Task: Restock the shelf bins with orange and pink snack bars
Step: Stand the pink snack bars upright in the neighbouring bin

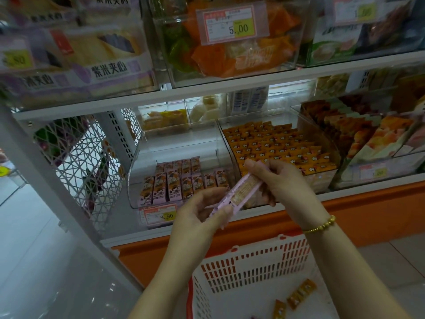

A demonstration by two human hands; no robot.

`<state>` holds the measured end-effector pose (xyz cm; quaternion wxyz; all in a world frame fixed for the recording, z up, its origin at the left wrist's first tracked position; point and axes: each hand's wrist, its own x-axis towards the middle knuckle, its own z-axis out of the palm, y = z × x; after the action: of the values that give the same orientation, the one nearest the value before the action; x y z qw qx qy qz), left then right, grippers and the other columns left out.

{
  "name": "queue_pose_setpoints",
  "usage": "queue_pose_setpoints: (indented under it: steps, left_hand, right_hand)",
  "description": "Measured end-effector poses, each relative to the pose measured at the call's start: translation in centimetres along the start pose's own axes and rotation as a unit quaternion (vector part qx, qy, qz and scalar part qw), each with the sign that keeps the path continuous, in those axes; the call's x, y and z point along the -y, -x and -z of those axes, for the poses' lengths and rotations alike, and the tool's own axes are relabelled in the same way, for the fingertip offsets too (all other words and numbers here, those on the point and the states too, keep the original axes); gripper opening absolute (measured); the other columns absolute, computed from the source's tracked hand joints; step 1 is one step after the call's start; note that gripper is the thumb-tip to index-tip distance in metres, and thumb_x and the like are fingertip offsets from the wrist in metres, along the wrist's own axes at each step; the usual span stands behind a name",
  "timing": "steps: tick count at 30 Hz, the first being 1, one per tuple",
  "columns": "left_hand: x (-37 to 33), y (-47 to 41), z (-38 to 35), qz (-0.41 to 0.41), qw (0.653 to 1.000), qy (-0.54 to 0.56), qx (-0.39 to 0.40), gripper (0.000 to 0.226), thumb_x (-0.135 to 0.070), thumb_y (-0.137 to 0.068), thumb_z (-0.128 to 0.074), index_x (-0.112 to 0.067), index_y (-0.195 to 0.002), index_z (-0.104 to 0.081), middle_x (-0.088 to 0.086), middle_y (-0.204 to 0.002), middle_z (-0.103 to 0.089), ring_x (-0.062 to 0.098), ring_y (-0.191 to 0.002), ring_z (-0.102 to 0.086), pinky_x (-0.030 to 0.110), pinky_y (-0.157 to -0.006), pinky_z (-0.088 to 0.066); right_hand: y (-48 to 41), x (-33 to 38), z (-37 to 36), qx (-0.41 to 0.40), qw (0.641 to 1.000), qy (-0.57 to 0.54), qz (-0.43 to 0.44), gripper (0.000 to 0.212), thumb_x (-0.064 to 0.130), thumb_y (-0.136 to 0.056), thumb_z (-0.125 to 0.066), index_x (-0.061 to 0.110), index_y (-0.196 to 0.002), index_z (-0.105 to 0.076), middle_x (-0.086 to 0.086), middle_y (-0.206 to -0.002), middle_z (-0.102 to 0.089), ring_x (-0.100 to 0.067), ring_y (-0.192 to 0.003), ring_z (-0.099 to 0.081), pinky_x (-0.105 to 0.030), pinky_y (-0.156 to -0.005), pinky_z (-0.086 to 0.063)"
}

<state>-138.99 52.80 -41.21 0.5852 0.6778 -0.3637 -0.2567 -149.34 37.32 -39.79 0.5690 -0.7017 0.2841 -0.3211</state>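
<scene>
Stocking underway: slim pink wrapped snack bar (239, 195) is gripped by left hand (199, 214) and right hand (279, 180); placement into clear plastic bin (179, 143) seems needed next.

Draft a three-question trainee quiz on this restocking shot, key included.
1. True or false: the left hand and the right hand both hold the pink snack bars.
2. Which is fuller? A. the orange-bar bin B. the pink-bar bin C. both equally
3. Fill in: loose orange bars lie in the red and white ___ below the hands.
Key: 1 true; 2 A; 3 basket.
</scene>
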Motion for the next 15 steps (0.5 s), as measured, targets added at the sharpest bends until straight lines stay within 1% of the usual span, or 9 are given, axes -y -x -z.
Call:
queue_pose_setpoints:
  steps: [2, 4, 6, 8, 11, 13, 15]
  left_hand:
    - [0.0, -0.4, 0.4, 0.038, 0.997, 0.07, -0.018, 0.022, -0.02, -0.083, -0.064, -0.028, -0.104, -0.067, -0.01, -0.101, -0.071, 0.006, -0.089, -0.068, 0.019, -0.07, -0.054]
    - [0.0, -0.9, 0.8, 0.079, 0.984, 0.157, -0.03, 0.023, -0.019, -0.08, -0.063, -0.02, -0.102, -0.068, -0.003, -0.097, -0.073, 0.013, -0.088, -0.07, 0.02, -0.069, -0.055]
    - [-0.1, -1.5, 1.2, 0.108, 0.965, 0.236, -0.028, 0.029, -0.021, -0.077, -0.061, -0.012, -0.104, -0.067, 0.005, -0.097, -0.074, 0.019, -0.091, -0.07, 0.022, -0.07, -0.057]
    - [-0.2, -1.9, 1.4, 0.129, 0.951, 0.281, -0.022, 0.028, -0.017, -0.083, -0.056, -0.006, -0.106, -0.066, 0.011, -0.099, -0.073, 0.022, -0.094, -0.07, 0.026, -0.074, -0.059]
    - [-0.1, -2.5, 1.8, 0.145, 0.936, 0.321, -0.02, 0.025, -0.011, -0.091, -0.047, 0.001, -0.106, -0.064, 0.015, -0.099, -0.072, 0.024, -0.091, -0.07, 0.032, -0.078, -0.059]
    - [-0.3, -2.8, 2.1, 0.143, 0.927, 0.347, -0.021, 0.026, -0.009, -0.094, -0.043, 0.003, -0.107, -0.062, 0.018, -0.101, -0.071, 0.026, -0.093, -0.069, 0.034, -0.079, -0.058]
    - [-0.4, -3.0, 2.4, 0.137, 0.919, 0.368, -0.014, 0.028, -0.008, -0.095, -0.04, 0.004, -0.109, -0.061, 0.019, -0.104, -0.07, 0.027, -0.096, -0.068, 0.035, -0.078, -0.058]
  right_hand:
    - [-0.4, 0.2, 0.1, 0.01, 1.0, -0.018, 0.009, 0.046, 0.049, -0.081, -0.057, 0.004, -0.088, -0.062, 0.0, -0.06, -0.059, -0.011, -0.048, -0.053, -0.018, -0.042, -0.041]
    - [-0.8, 0.3, 0.2, 0.031, 0.998, -0.044, 0.022, 0.039, 0.043, -0.087, -0.053, 0.008, -0.098, -0.063, -0.001, -0.073, -0.066, -0.014, -0.058, -0.06, -0.019, -0.051, -0.048]
    - [-1.3, 0.3, 0.3, 0.075, 0.994, -0.075, 0.027, 0.033, 0.035, -0.088, -0.052, 0.015, -0.113, -0.06, -0.002, -0.091, -0.07, -0.017, -0.076, -0.068, -0.022, -0.064, -0.055]
    - [-1.6, 0.2, 0.5, 0.139, 0.984, -0.111, 0.029, 0.037, 0.026, -0.085, -0.056, 0.021, -0.122, -0.057, -0.003, -0.101, -0.068, -0.019, -0.094, -0.068, -0.026, -0.076, -0.056]
    - [-2.4, 0.2, 0.5, 0.202, 0.971, -0.119, 0.041, 0.046, 0.011, -0.081, -0.062, 0.022, -0.125, -0.055, -0.011, -0.111, -0.064, -0.025, -0.101, -0.066, -0.029, -0.083, -0.055]
    - [-3.1, 0.2, 0.5, 0.213, 0.969, -0.117, 0.05, 0.049, 0.003, -0.078, -0.065, 0.02, -0.124, -0.057, -0.017, -0.114, -0.061, -0.027, -0.103, -0.065, -0.03, -0.083, -0.055]
    - [-3.7, 0.2, 0.4, 0.221, 0.966, -0.12, 0.052, 0.05, 0.001, -0.074, -0.068, 0.018, -0.12, -0.057, -0.016, -0.113, -0.062, -0.027, -0.104, -0.064, -0.032, -0.085, -0.054]
